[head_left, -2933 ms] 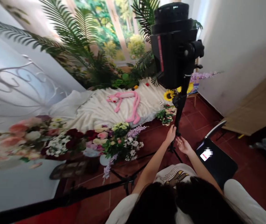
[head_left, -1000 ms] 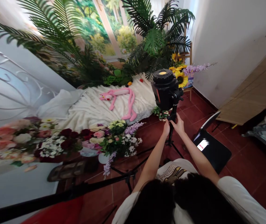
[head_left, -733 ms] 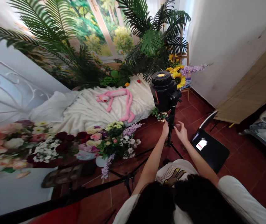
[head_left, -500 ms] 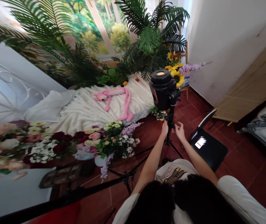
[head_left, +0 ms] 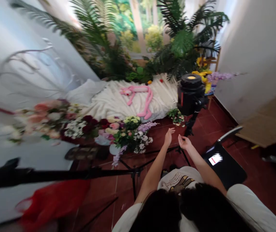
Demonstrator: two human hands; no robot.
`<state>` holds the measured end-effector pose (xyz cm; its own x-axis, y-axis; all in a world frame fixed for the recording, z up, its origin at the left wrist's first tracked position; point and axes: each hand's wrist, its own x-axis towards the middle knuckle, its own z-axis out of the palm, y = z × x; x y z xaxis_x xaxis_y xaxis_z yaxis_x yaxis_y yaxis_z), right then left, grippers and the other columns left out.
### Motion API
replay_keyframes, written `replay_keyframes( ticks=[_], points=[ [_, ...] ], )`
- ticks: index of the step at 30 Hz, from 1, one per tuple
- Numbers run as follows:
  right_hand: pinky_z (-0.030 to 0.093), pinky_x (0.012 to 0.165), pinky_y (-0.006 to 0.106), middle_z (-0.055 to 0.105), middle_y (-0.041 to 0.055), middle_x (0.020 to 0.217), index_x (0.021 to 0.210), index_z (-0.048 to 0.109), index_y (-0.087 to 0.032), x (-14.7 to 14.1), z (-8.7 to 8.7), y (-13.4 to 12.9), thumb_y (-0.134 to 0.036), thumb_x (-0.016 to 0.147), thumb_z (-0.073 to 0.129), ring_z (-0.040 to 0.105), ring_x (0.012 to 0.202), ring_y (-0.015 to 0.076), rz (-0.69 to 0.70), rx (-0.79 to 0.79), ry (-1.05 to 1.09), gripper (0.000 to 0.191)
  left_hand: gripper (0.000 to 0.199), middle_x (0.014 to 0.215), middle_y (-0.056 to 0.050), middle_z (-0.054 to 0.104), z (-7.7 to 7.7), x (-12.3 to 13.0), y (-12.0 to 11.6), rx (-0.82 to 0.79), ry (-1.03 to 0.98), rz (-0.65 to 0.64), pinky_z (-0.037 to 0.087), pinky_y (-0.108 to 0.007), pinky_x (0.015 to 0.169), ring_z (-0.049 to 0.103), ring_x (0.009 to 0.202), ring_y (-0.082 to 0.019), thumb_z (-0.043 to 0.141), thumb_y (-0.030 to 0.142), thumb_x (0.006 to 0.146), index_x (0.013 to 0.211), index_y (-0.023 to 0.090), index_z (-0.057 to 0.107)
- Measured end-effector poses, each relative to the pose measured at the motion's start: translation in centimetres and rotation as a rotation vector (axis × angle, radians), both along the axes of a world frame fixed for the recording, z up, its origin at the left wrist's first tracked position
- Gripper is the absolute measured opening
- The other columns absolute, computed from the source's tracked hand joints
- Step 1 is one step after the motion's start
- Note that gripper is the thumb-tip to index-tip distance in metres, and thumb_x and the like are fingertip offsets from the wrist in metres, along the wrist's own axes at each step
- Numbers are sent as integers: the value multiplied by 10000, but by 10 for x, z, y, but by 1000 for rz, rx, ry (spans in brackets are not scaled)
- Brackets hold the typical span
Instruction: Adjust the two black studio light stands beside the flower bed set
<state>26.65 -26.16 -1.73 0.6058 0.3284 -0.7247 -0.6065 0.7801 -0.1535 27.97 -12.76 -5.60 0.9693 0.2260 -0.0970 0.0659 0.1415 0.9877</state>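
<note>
A black studio light (head_left: 191, 93) stands on a black light stand (head_left: 189, 126) ahead of me, to the right of the middle. My left hand (head_left: 168, 136) is raised to the left of the stand, apart from it, with fingers stretched out and nothing in them. Close beside it, my right hand (head_left: 184, 142) is in front of the stand's pole, palm turned inward. Its fingers are loosely bent with a gap to the thumb, and I see nothing held there. The stand's legs (head_left: 178, 149) spread over the floor below my hands.
A black chair (head_left: 227, 169) with a phone (head_left: 215, 159) on it is at my right. Artificial flowers (head_left: 130, 135) and a white-draped bed (head_left: 104, 101) with a pink plush toy (head_left: 140, 89) lie ahead left. A black boom pole (head_left: 55, 175) crosses the left; red cloth (head_left: 55, 196) lies below.
My left hand has come off the stand, and its fingers have spread. Both hands are lower and nearer to me. The view has swung left, so the scene has shifted right.
</note>
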Motion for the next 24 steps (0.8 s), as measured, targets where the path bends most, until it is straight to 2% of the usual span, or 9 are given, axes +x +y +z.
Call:
replay_keyframes(
  ticks=[3, 6, 8, 10, 14, 17, 20, 24],
  points=[
    [590, 597, 202, 683, 41, 646, 857, 572, -119, 4, 6, 50, -12, 806, 379, 684, 596, 108, 138, -23, 44, 227, 555, 932, -115, 689, -15, -32, 71, -13, 56, 293, 467, -372, 899, 644, 852, -176, 260, 535, 898, 994, 137, 634],
    [586, 581, 199, 678, 34, 634, 827, 561, -132, 2, 14, 114, -35, 828, 392, 675, 574, 103, 362, -18, 27, 195, 542, 870, -109, 690, -22, -77, 140, -2, 77, 567, 489, -360, 841, 643, 797, -171, 280, 539, 891, 939, 137, 640],
    [583, 578, 195, 666, 24, 613, 812, 553, -140, -9, 19, 158, -52, 842, 396, 668, 562, 100, 526, -23, 18, 182, 527, 847, -98, 691, -22, -114, 176, 4, 76, 739, 493, -345, 821, 640, 783, -166, 293, 536, 886, 917, 144, 643],
    [579, 580, 194, 653, 15, 596, 804, 547, -144, -28, 23, 198, -63, 847, 402, 659, 552, 98, 691, -36, -3, 171, 513, 833, -85, 692, -20, -153, 201, 18, 72, 890, 490, -328, 821, 637, 777, -157, 299, 530, 884, 906, 154, 647],
    [569, 603, 186, 642, 15, 595, 793, 540, -142, -73, 30, 256, -69, 849, 411, 654, 566, 96, 974, -24, -48, 159, 524, 818, -77, 690, -15, -221, 221, 16, 77, 1117, 485, -310, 825, 636, 775, -151, 275, 530, 888, 868, 157, 642],
    [561, 606, 188, 655, 24, 636, 810, 543, -138, -97, 39, 288, -90, 861, 434, 658, 593, 101, 1217, -9, -143, 129, 539, 849, -87, 678, -6, -257, 223, 28, 68, 1225, 483, -313, 827, 631, 791, -155, 271, 553, 884, 868, 147, 625],
    [548, 577, 189, 652, 28, 648, 828, 542, -142, -108, 53, 327, -137, 887, 455, 642, 569, 104, 1469, -47, -342, 105, 488, 927, -90, 653, 12, -275, 226, 157, 48, 1310, 467, -322, 869, 616, 857, -159, 373, 581, 852, 911, 151, 594],
    [527, 500, 227, 632, 32, 613, 843, 524, -161, -106, 76, 387, -314, 921, 471, 587, 486, 123, 1656, -238, -646, 180, 473, 1100, -109, 594, 45, -276, 236, 376, -62, 1407, 423, -328, 965, 575, 1015, -167, 506, 548, 815, 1087, 162, 527]
  ],
)
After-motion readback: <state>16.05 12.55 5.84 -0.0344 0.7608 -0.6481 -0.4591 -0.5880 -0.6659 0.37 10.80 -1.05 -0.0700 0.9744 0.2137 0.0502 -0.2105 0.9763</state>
